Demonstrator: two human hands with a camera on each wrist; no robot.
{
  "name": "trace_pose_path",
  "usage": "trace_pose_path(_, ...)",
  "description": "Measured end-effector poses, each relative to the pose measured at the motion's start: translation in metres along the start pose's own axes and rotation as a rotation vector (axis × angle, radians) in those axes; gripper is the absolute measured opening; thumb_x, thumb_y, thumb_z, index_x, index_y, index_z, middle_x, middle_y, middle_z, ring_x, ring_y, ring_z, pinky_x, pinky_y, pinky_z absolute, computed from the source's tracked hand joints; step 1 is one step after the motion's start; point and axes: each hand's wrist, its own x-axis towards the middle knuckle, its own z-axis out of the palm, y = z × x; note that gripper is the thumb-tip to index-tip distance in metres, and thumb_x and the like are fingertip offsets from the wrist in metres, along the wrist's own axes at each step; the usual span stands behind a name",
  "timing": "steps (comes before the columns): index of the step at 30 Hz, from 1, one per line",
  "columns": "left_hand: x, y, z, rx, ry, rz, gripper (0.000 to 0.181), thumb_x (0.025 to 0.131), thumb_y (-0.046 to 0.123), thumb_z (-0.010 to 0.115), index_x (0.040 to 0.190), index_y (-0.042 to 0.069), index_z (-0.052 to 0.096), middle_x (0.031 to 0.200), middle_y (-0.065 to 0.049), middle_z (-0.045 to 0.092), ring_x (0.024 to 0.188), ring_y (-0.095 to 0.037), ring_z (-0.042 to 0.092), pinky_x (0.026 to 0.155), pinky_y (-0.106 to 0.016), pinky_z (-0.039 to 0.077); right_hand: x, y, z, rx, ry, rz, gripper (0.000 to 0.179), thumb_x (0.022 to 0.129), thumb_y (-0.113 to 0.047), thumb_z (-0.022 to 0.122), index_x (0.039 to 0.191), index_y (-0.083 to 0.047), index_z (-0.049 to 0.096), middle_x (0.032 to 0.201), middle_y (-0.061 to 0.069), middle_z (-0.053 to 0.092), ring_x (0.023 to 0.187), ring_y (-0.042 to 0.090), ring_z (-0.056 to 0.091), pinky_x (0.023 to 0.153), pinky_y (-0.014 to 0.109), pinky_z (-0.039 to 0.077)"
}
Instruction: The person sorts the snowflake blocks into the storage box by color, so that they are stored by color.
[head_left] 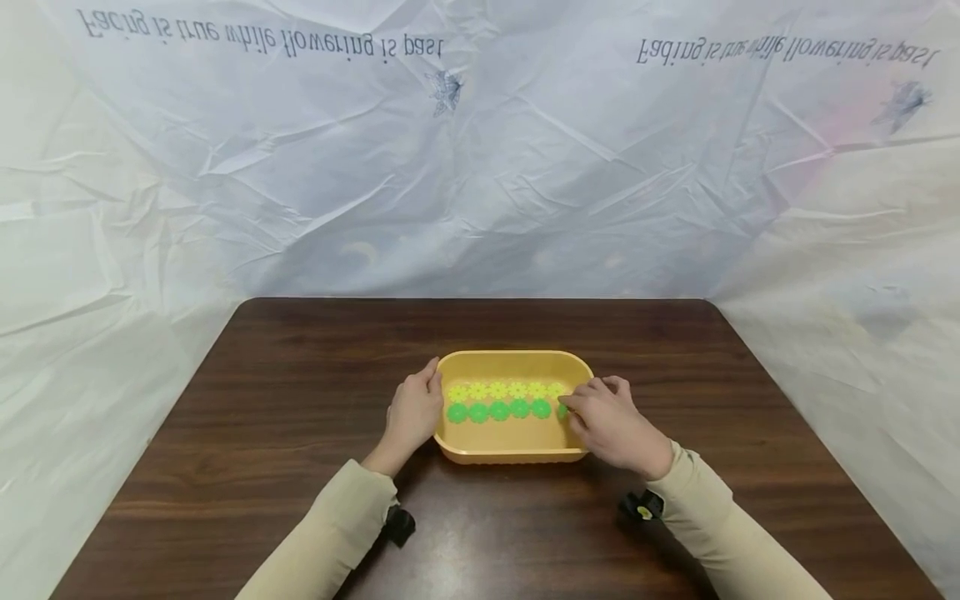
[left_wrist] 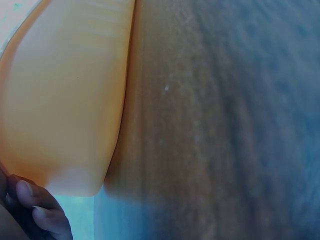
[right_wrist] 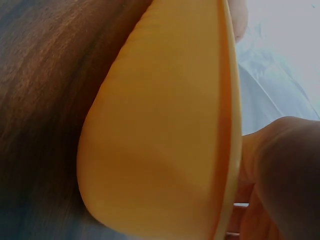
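A yellow plastic basin (head_left: 517, 434) with rounded corners stands on the table. Across its floor run two rows of flower-shaped pieces: yellow ones (head_left: 498, 390) at the back and green ones (head_left: 499, 410) in front. At the basin's left end my left hand (head_left: 417, 410) grips the rim, its curled fingertips (left_wrist: 45, 212) against the outer wall in the left wrist view. My right hand (head_left: 611, 421) reaches over the right end and pinches a green flower piece (head_left: 562, 411), mostly hidden under the fingers, at the end of the green row. In the right wrist view the wall hides those fingertips.
The dark wooden table (head_left: 300, 400) extends around the basin on all sides. White printed sheeting (head_left: 480, 183) hangs behind it and along both sides. A black strapped device (head_left: 399, 525) sits at the left wrist, another (head_left: 642, 505) at the right.
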Motion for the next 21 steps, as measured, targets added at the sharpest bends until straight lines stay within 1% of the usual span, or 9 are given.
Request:
trace_pose_path(4,0.0002,0.0007,0.0002,0.003,0.004,0.004,0.043,0.105,0.025,0.042,0.145,0.010,0.048,0.060,-0.005,0.052,0.040,-0.015,0.040,0.040,-0.031,0.036,0.0024,-0.0020,0.0019,-0.015,-0.026,-0.014,0.025,0.089,-0.005,0.057,0.110,-0.004,0.072,0.094,0.004,0.066,0.092,0.026,0.055,0.090,0.061,0.027)
trace_pose_path(14,-0.0002,0.0007,0.0002,-0.001,0.001,-0.004,0.043,0.105,0.026,0.041,0.145,0.011,0.048,0.061,-0.005,0.054,0.040,-0.015,0.041,0.040,-0.031,0.036,0.0057,-0.0050,0.0009,-0.044,-0.085,0.011,0.021,0.089,-0.008,0.056,0.103,-0.007,0.072,0.088,0.001,0.063,0.091,0.027,0.051,0.091,0.061,0.027)
trace_pose_path(19,0.0001,0.0009,0.0003,-0.005,-0.002,-0.001,0.044,0.105,0.026,0.041,0.145,0.010,0.048,0.063,-0.005,0.054,0.041,-0.016,0.040,0.040,-0.031,0.036,0.0066,-0.0057,0.0004,-0.052,-0.110,0.025,0.014,0.090,-0.009,0.057,0.095,-0.011,0.071,0.082,-0.002,0.059,0.087,0.026,0.048,0.091,0.061,0.027)
trace_pose_path(21,0.0001,0.0007,0.0004,-0.004,-0.003,-0.001,0.044,0.105,0.026,0.041,0.145,0.010,0.048,0.063,-0.005,0.054,0.041,-0.016,0.041,0.040,-0.031,0.036,0.0068,-0.0058,0.0007,-0.056,-0.112,0.027,0.013,0.090,-0.010,0.058,0.094,-0.012,0.070,0.082,-0.002,0.059,0.088,0.026,0.048,0.091,0.061,0.027)
